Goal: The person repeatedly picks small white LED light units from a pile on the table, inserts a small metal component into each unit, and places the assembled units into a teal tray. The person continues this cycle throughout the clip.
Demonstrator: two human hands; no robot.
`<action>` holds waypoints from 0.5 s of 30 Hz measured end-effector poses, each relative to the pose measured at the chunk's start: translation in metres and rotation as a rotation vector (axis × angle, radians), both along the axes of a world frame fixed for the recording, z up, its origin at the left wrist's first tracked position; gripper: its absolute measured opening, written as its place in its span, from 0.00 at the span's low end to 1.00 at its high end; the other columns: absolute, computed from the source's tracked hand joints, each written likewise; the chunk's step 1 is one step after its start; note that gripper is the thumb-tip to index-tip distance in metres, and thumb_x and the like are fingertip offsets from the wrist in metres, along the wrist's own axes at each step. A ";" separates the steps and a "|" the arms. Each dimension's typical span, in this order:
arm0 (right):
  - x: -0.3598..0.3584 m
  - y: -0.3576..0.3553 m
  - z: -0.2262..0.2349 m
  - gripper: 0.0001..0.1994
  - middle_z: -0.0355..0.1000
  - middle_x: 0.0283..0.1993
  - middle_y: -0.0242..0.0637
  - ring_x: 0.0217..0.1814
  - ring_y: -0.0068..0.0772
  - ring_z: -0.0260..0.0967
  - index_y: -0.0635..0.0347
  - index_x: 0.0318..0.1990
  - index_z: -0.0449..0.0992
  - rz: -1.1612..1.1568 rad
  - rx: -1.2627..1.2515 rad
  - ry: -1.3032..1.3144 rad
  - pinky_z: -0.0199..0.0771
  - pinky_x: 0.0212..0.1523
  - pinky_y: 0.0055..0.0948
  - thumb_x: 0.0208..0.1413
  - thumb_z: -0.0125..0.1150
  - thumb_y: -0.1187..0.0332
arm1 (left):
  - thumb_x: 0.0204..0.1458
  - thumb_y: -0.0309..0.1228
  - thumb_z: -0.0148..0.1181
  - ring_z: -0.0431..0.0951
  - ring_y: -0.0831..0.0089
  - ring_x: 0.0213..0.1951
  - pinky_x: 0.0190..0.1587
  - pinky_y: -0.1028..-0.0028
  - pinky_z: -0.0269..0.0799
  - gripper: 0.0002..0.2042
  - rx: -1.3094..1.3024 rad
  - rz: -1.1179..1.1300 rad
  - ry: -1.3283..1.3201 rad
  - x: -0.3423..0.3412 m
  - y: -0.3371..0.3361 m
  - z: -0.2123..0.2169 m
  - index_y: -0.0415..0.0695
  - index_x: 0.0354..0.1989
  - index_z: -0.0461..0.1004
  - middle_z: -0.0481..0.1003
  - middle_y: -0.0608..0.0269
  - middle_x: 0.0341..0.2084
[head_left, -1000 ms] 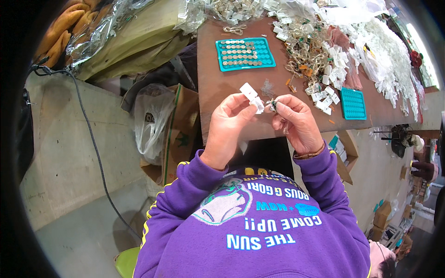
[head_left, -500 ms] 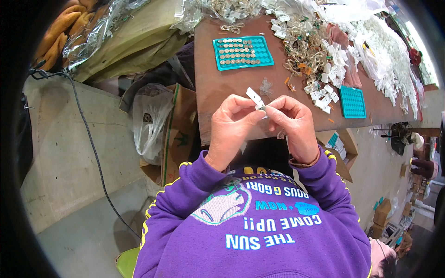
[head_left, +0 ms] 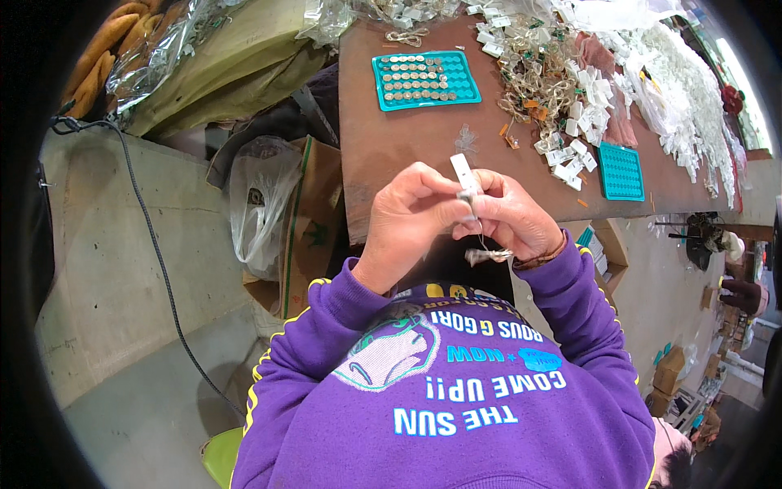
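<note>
Over the table's near edge, a small white plastic case [head_left: 463, 171] stands upright between my two hands. My left hand [head_left: 414, 218] pinches its lower end between thumb and fingertips. From the other side, the thumb and fingers of my right hand [head_left: 521, 220] close on the same end. A thin wire runs down from there to a small looped bundle of wire [head_left: 487, 256] hanging below my right fingers. My fingertips hide the lower part of the case. Just beyond lie a few clear plastic bits [head_left: 465, 140].
A teal tray [head_left: 466, 81] with rows of round silver discs [head_left: 414, 81] lies farther back on the brown table [head_left: 371, 155]. Right of it spreads a heap of wires and white cases [head_left: 562, 106]. A second teal tray [head_left: 621, 173] lies near the right edge; cardboard boxes [head_left: 308, 244] flank the table.
The white case has turned from leaning left to nearly upright and shifted slightly right. The wire bundle now hangs in view below my right hand. Both hands stay close together.
</note>
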State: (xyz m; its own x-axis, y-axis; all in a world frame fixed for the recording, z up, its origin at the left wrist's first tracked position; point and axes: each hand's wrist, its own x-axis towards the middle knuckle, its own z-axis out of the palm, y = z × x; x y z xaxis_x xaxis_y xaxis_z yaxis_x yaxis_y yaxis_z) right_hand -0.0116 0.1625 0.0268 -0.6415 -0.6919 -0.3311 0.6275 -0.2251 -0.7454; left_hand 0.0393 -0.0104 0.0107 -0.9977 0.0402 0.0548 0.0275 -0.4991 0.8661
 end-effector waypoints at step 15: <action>0.021 -0.002 0.025 0.04 0.73 0.29 0.35 0.30 0.23 0.72 0.67 0.31 0.75 -0.289 0.682 1.003 0.70 0.32 0.23 0.49 0.62 0.76 | 0.53 0.17 0.61 0.78 0.76 0.41 0.46 0.78 0.73 0.08 -0.480 0.280 0.170 0.004 0.002 -0.004 0.37 0.39 0.69 0.78 0.56 0.38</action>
State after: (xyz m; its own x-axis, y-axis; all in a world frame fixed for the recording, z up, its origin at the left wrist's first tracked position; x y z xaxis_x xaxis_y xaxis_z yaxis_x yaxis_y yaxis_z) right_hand 0.0097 0.1609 0.0513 -0.9185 -0.3632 0.1564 -0.2935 0.3608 -0.8853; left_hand 0.0431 -0.0085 0.0066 -0.9527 -0.1640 0.2559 0.2603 -0.0053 0.9655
